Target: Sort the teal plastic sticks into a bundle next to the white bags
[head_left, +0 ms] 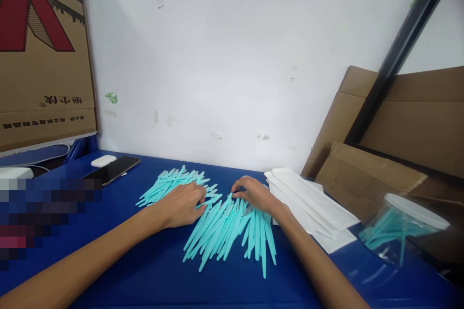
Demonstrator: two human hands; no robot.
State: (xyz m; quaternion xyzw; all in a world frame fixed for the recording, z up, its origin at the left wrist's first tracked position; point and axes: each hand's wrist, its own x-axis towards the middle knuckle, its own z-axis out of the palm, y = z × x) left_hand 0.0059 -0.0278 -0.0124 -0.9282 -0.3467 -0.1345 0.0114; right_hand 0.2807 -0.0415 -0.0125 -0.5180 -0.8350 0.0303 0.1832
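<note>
Clear jar (402, 229), white sleeves (311, 203), phone (112, 169) flank teal sticks (224, 227).

Both hands (183, 204) (253, 193) palm-down, fingers (237, 185) curled, forearms converging.

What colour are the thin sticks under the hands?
The sticks are turquoise, shown in the head view on the blue table.

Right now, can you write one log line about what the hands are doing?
left hand: flat on teal sticks | right hand: fingertips on same pile | white sleeves: right of pile | jar: far right, holds teal sticks
</note>
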